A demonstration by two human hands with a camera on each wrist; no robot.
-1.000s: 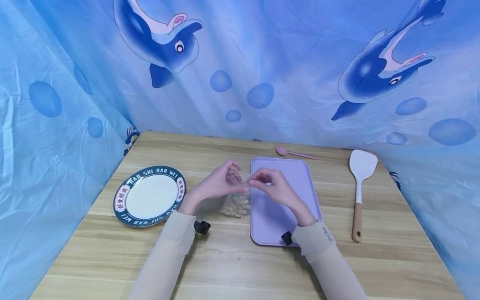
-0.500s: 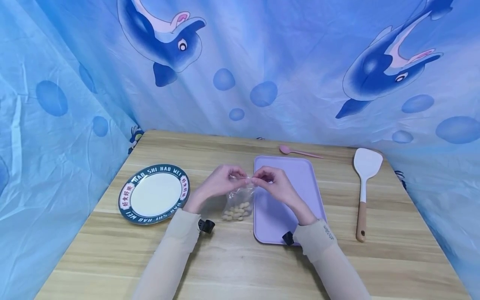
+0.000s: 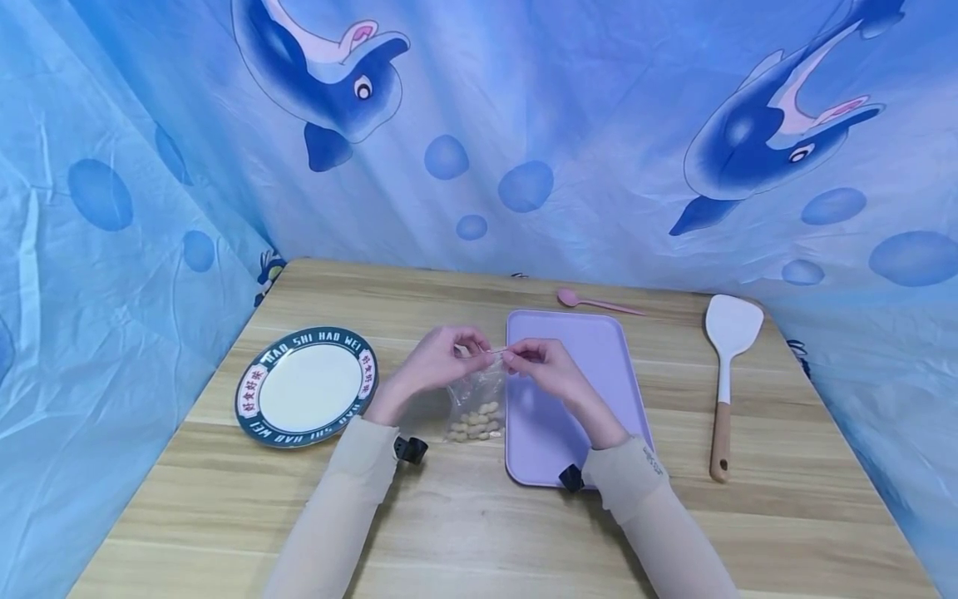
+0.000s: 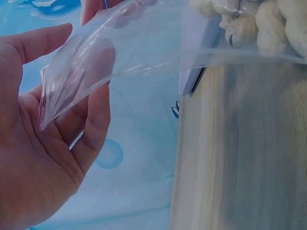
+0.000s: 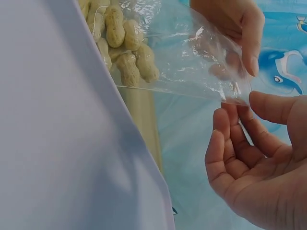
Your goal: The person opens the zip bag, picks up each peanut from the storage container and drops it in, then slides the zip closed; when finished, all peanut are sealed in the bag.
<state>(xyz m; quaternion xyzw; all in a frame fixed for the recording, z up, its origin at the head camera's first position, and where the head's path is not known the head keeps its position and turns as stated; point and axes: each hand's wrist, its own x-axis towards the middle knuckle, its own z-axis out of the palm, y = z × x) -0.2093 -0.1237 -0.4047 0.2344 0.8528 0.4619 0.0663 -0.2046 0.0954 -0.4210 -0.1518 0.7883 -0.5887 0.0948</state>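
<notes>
A clear plastic zip bag (image 3: pixel 479 384) hangs upright between my hands, left of the lilac tray. Unshelled peanuts (image 3: pixel 476 423) lie in its bottom. My left hand (image 3: pixel 440 359) pinches the bag's top edge from the left, its fingers partly behind the film in the left wrist view. From the right, my right hand (image 3: pixel 555 368) pinches the same edge between thumb and fingers. In the right wrist view the top corner of the bag (image 5: pixel 192 60) runs to the right thumb (image 5: pixel 271 106). A thin red line marks the mouth in the left wrist view.
The lilac tray (image 3: pixel 569 416) lies under my right forearm. A white plate with a green lettered rim (image 3: pixel 271 431) is on the left. Behind the tray lies a pink spoon (image 3: pixel 569 297); a white spatula with a wooden handle (image 3: pixel 733 324) is at the right. A dolphin-print curtain (image 3: pixel 479 125) surrounds the table.
Both hands have shifted along the bag's top, and their fingertips now meet close together at its edge. The film below shows more spread out. The head view has moved slightly.
</notes>
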